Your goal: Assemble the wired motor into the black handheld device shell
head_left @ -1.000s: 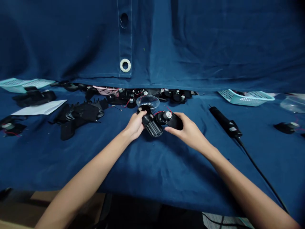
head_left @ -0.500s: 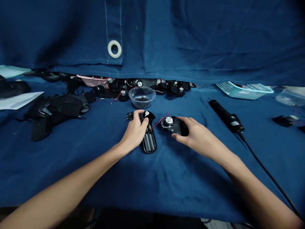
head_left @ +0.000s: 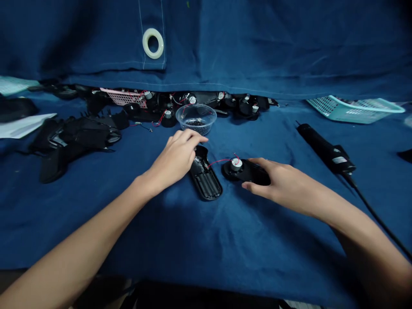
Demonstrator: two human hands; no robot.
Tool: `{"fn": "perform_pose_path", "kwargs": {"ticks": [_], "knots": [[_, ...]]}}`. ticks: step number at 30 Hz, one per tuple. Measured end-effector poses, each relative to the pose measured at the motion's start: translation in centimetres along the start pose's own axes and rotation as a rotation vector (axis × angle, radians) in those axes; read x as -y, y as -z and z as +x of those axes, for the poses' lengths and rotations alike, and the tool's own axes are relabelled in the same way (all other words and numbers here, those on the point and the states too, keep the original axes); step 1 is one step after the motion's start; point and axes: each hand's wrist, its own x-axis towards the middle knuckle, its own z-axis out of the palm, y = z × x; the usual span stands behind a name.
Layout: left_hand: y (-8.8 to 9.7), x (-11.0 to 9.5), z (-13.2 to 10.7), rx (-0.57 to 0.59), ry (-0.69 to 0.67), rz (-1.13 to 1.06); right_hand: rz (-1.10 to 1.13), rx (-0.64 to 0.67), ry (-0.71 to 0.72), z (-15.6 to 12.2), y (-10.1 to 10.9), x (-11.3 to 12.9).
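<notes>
On the blue cloth lie two black plastic shell halves joined by a red wire. My left hand [head_left: 176, 156] rests curled over the top end of the ribbed half [head_left: 206, 180], fingertips pointing toward a clear bowl [head_left: 196, 119] of small dark pieces. My right hand [head_left: 280, 184] grips the side of the other half [head_left: 244, 171], which carries a small round silver motor [head_left: 236, 162] on top.
A black electric screwdriver [head_left: 326, 149] with its cable lies to the right. Teal baskets [head_left: 355, 108] sit far right and far left. Several black shells [head_left: 74, 139] and wired motor parts [head_left: 193, 103] line the back, with a pink basket [head_left: 120, 97] and white paper [head_left: 22, 125]. A hanging blue cloth closes the back.
The two halves were lowered from my hands onto the cloth and spread apart. My left hand shifted up toward the bowl; my right hand stays on the motor half.
</notes>
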Motion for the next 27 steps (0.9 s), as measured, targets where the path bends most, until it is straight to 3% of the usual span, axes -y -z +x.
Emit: {"fn": "perform_pose_path", "kwargs": {"ticks": [3,6,11,13,17,20,27], "knots": [[1.5,0.7,-0.2,0.171,-0.183,0.189,-0.052,0.033,-0.012,-0.1,-0.3,-0.4],[2.4,1.0,-0.6,0.172,-0.171,0.245,-0.103,0.006,0.038,-0.2,-0.8,-0.8],[2.4,1.0,-1.0,0.218,-0.16,0.177,-0.195,-0.444,0.262,-0.5,-1.1,0.9],[2.0,1.0,-0.9,0.23,-0.162,0.149,-0.119,-0.473,0.415,-0.6,-1.3,2.2],[1.2,0.7,-0.7,0.221,-0.201,0.173,-0.082,-0.383,0.663,-1.0,-2.2,4.0],[0.8,0.3,-0.5,0.166,-0.267,0.237,-0.105,-0.321,0.765,-1.3,-2.9,4.3],[0.7,-0.3,-0.4,0.005,-0.351,0.422,-0.046,-0.259,0.764,-1.7,-3.1,5.1]]}}
